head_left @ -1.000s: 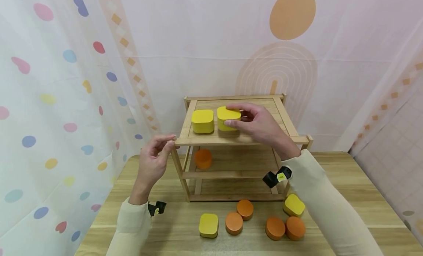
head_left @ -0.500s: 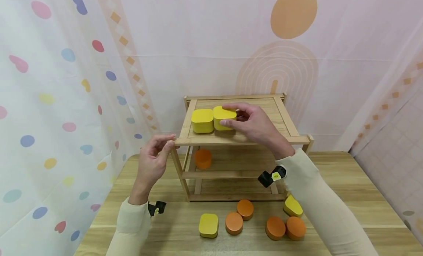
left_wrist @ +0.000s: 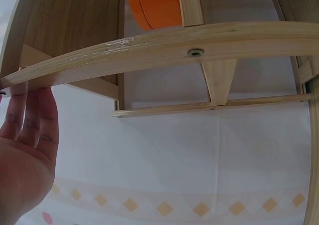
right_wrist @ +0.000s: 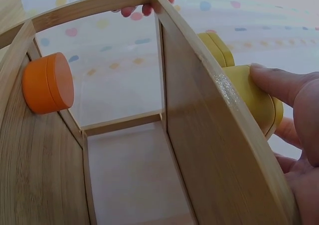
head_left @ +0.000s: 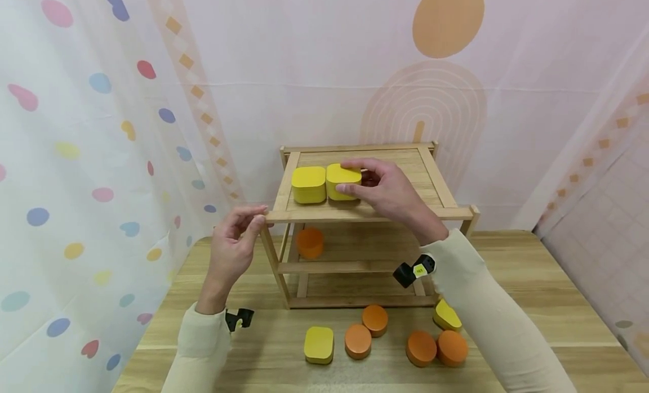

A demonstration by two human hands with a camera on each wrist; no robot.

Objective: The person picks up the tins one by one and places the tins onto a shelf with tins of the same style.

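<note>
A three-tier wooden shelf rack (head_left: 355, 215) stands on the table. On its top tier, my right hand (head_left: 392, 193) pinches a yellow rounded-square tin (head_left: 338, 173) between thumb and fingers. A second yellow tin (head_left: 309, 184) stands close on its left; in the right wrist view the held tin (right_wrist: 244, 98) also lies beside that other tin (right_wrist: 218, 50). At the rack's front left corner, my left hand (head_left: 230, 246) grips the top rail, with fingers (left_wrist: 32, 120) reaching under it in the left wrist view. An orange round tin (head_left: 310, 244) sits on the middle tier, left side.
On the table before the rack lie a yellow tin (head_left: 319, 345) and several orange round tins (head_left: 358, 342). Another yellow tin (head_left: 446, 315) is partly hidden by my right sleeve. A patterned curtain (head_left: 304, 55) hangs behind the rack.
My right hand has slid the held yellow tin left, narrowing the gap to the other yellow tin on top. The left hand has kept its place on the corner.
</note>
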